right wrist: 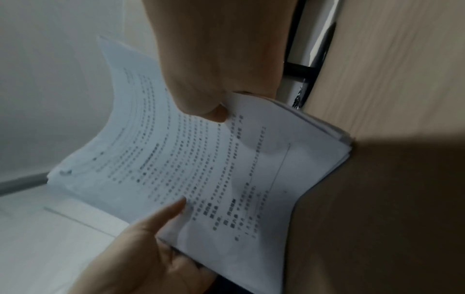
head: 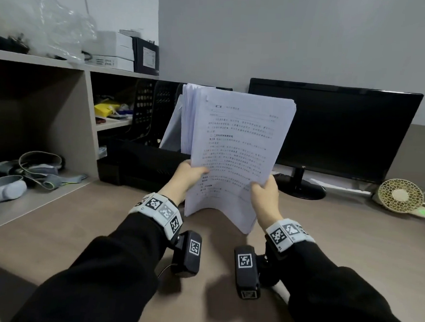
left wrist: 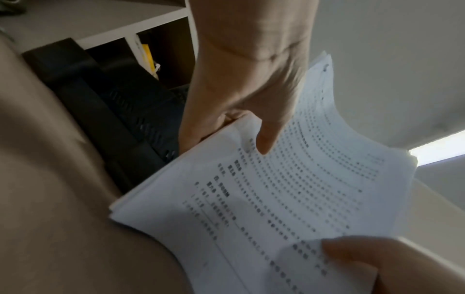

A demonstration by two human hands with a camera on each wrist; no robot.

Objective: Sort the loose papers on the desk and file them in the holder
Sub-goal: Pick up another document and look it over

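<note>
A thick stack of printed white papers (head: 234, 147) stands upright in front of me, its lower edge down on the desk (head: 78, 227). My left hand (head: 196, 171) grips its left side, thumb on the front sheet. My right hand (head: 262, 186) pinches the lower right side. The left wrist view shows the left hand (left wrist: 261, 137) with its thumb on the papers (left wrist: 276, 189). In the right wrist view the right hand (right wrist: 216, 113) pinches the papers (right wrist: 214, 169) at their edge. Behind the stack stands the black mesh file holder (head: 150, 107), with a few sheets (head: 172, 128) leaning in it.
A black monitor (head: 338, 128) stands at the back right, and a small round fan (head: 401, 196) lies at the far right. On the left is a shelf unit (head: 86, 83) with grey straps (head: 18, 179) in its lower bay and boxes (head: 113, 50) on top.
</note>
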